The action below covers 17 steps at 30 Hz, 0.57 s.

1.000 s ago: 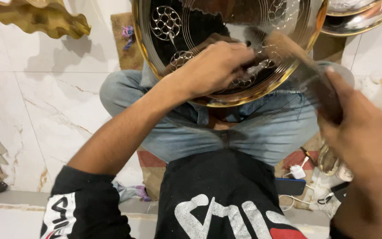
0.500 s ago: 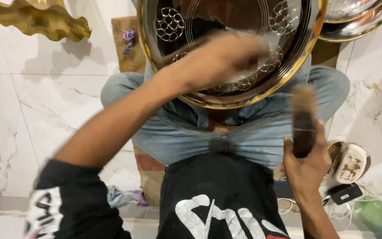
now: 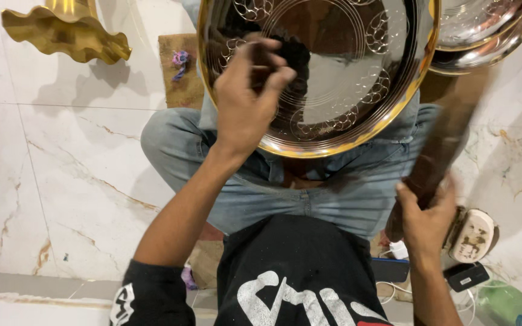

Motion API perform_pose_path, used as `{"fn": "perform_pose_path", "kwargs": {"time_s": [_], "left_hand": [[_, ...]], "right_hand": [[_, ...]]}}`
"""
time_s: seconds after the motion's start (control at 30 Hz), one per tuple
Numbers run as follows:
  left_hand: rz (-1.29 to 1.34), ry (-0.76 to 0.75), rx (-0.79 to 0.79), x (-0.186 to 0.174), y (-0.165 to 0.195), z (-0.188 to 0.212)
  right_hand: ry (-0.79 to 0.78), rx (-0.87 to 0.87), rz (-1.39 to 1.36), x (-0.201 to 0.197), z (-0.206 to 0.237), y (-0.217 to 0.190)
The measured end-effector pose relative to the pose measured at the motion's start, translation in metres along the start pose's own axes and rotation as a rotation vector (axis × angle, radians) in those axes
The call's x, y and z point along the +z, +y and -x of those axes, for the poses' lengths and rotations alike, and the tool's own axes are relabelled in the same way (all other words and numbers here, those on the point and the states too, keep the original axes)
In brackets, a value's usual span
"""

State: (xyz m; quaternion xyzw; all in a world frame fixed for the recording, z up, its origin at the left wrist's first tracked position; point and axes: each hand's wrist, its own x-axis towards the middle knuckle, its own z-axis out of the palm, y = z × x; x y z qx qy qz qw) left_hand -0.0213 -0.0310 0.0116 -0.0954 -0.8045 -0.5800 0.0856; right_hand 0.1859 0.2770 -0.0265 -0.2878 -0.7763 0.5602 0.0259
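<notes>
A large round shiny metal plate point(image 3: 388, 118) with a gold rim and engraved circle patterns stands tilted in front of me, resting against the lap of a person in blue jeans point(image 3: 176, 145) who sits facing me. My left hand point(image 3: 246, 96) presses on the plate's left half, fingers pinched on a small dark tool that is mostly hidden. My right hand point(image 3: 427, 220) grips the lower end of a dark wooden stick point(image 3: 448, 133), which slants up to the right, clear of the plate. My black printed shirt point(image 3: 297, 271) fills the bottom.
A golden wavy-edged vessel point(image 3: 67, 33) stands top left on the white marble floor point(image 3: 61, 181). More shiny plates point(image 3: 484, 36) lie top right. A brown mat point(image 3: 182, 75), a worn wooden block point(image 3: 472, 235), a dark flat device point(image 3: 466, 276) and a green bottle point(image 3: 502, 302) are nearby.
My right hand swung the stick away from the plate, dropped low, and now holds it slanted up to the right. My left hand shifted a little left on the plate.
</notes>
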Motion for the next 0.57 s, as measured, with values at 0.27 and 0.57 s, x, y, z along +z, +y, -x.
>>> {"fn": "perform_pose_path", "kwargs": {"time_s": [0.27, 0.57], "left_hand": [[0.008, -0.517, 0.280, 0.037, -0.002, -0.035], [-0.084, -0.714, 0.383, 0.042, -0.014, -0.049]], "right_hand": [[-0.172, -0.056, 0.047, 0.002, -0.008, -0.037], [-0.176, -0.154, 0.121, -0.017, -0.040, -0.055]]}}
